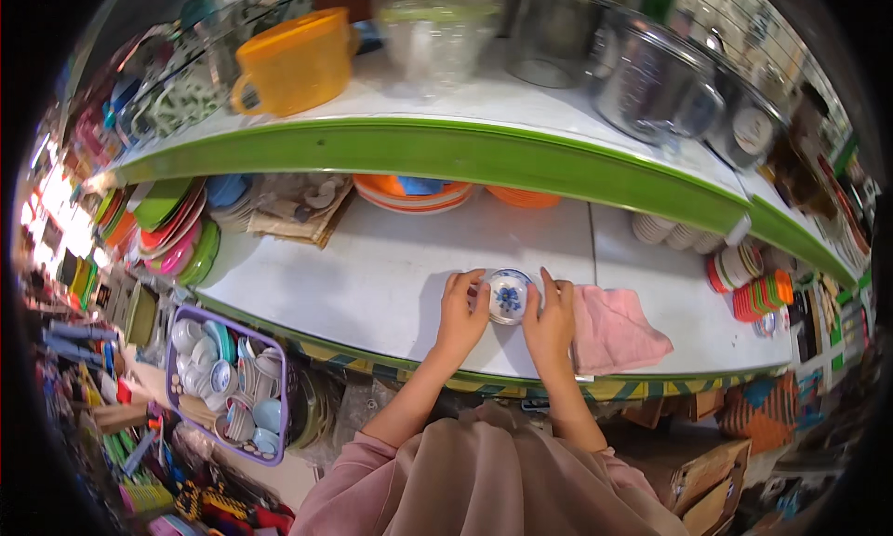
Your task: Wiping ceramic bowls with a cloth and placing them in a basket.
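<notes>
A small white bowl (508, 297) with a blue flower painted inside and a blue-patterned rim is between my two hands at the lower white shelf. Whether more bowls are stacked beneath it, I cannot tell. My left hand (463, 306) grips its left side, thumb along the edge. On the opposite side my right hand (551, 313) holds it with the thumb, its index finger stretched out past the rim. Just right of that hand lies a folded pink cloth (617, 326) on the shelf surface (391, 278).
A green-edged upper shelf (432, 145) overhangs, bearing an orange mug (296, 65) and clear glass jugs (652, 82). Stacked plates (171, 236) stand left, colourful square cups (762, 295) right. A purple basket (280, 396) of crockery sits lower left; a cardboard box (708, 480) lower right.
</notes>
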